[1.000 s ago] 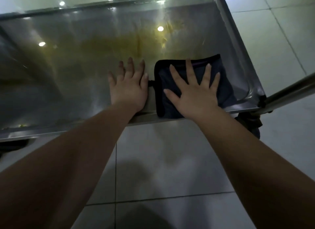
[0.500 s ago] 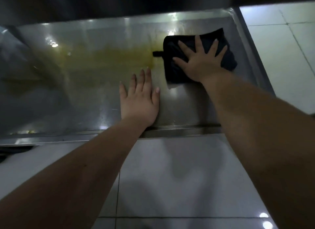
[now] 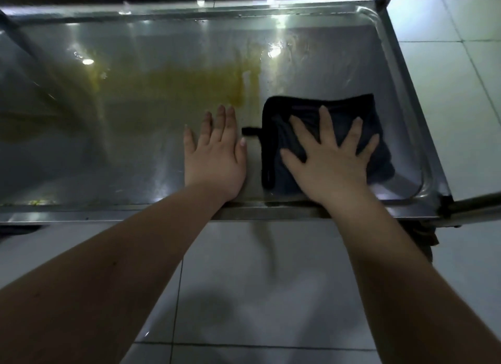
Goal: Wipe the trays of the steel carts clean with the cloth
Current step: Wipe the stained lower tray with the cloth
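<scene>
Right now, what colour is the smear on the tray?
Yellowish-brown smear, left of the cloth; head view shows it.

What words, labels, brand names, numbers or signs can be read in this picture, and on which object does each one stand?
None: no text can be read in this view.
The steel tray shows only glare and a yellowish smear.
The dark cloth under the right hand and its small loop carry no legible label.
The floor tiles are plain.
</scene>
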Demonstrator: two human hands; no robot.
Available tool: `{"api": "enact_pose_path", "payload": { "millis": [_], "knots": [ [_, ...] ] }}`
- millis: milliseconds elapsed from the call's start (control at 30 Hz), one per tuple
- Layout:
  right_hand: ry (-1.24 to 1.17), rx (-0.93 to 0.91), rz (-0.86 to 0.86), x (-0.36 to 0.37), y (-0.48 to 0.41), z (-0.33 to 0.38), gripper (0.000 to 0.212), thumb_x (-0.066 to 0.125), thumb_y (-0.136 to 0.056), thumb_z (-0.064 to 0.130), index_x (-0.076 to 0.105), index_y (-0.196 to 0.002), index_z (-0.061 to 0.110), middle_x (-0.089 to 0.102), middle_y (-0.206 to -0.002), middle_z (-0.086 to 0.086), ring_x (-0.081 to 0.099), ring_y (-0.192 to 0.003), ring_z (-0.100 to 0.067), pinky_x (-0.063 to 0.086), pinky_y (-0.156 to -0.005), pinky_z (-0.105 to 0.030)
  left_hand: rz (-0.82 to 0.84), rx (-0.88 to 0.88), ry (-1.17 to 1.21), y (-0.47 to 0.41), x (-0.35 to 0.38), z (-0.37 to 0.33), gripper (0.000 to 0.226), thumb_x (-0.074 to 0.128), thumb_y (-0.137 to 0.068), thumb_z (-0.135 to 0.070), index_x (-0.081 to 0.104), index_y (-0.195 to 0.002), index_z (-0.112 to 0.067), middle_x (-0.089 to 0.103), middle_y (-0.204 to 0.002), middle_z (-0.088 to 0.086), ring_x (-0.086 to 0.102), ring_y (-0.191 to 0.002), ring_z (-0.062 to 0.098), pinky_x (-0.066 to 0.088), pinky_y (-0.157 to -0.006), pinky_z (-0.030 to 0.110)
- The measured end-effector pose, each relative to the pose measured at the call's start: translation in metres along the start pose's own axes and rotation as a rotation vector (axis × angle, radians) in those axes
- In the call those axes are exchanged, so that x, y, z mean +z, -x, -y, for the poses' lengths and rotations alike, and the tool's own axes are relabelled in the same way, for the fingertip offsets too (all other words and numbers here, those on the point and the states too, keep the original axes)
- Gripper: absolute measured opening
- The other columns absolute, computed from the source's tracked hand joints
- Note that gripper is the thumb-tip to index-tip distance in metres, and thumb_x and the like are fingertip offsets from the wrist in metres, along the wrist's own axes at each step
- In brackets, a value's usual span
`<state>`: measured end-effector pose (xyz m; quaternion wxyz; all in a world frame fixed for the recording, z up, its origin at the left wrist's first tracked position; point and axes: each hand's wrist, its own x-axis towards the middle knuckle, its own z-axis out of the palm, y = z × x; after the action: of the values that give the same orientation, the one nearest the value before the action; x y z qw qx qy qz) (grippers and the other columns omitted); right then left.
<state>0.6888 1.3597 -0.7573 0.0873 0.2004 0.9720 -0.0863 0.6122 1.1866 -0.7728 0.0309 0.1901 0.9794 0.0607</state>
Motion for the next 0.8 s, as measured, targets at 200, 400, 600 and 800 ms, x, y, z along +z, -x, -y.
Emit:
{"api": "enact_pose_path", "payload": {
  "millis": [200,400,600,800],
  "knots": [
    [0.048,-0.035,-0.019,0.012,0.048,-0.009,0.065,0.013,-0.083,0.079,-0.014,-0.14,0.063,-0.023,-0.16,0.013,-0.018,-0.143,-0.046,-0.014,-0.111,-0.066,-0.019,0.01,-0.014,0.0,0.002,0.001,0.058,0.012,-0.102,-0.04,-0.001,-0.156,-0.021,0.0,-0.165,0.0,-0.002,-0.151,0.023,0.0,-0.119,0.053],
    [0.066,-0.019,-0.041,0.0,-0.038,0.002,0.064,0.01,-0.086,0.08,-0.007,-0.145,0.061,-0.017,-0.162,0.009,-0.017,-0.143,-0.049,-0.014,-0.108,-0.071,-0.026,0.006,-0.001,0.0,0.003,0.001,0.057,0.015,-0.103,-0.039,0.001,-0.156,-0.023,0.001,-0.164,-0.001,-0.001,-0.151,0.023,0.0,-0.12,0.052],
    [0.023,-0.006,-0.038,-0.019,-0.126,0.023,0.068,0.018,-0.086,0.08,0.004,-0.148,0.056,-0.008,-0.164,0.003,-0.014,-0.142,-0.054,-0.014,-0.106,-0.073,-0.028,0.0,-0.009,0.0,0.002,0.0,0.057,0.017,-0.103,-0.039,0.003,-0.157,-0.024,0.002,-0.164,-0.002,0.0,-0.151,0.023,0.0,-0.119,0.052],
    [0.022,0.004,-0.064,-0.02,-0.132,0.023,0.071,0.019,-0.082,0.081,0.008,-0.148,0.057,-0.003,-0.165,0.004,-0.013,-0.143,-0.051,-0.017,-0.102,-0.075,-0.026,0.001,-0.016,0.002,0.001,0.0,0.057,0.016,-0.103,-0.039,0.004,-0.156,-0.024,0.002,-0.164,-0.001,0.0,-0.151,0.023,0.001,-0.119,0.052]
  ]
}}
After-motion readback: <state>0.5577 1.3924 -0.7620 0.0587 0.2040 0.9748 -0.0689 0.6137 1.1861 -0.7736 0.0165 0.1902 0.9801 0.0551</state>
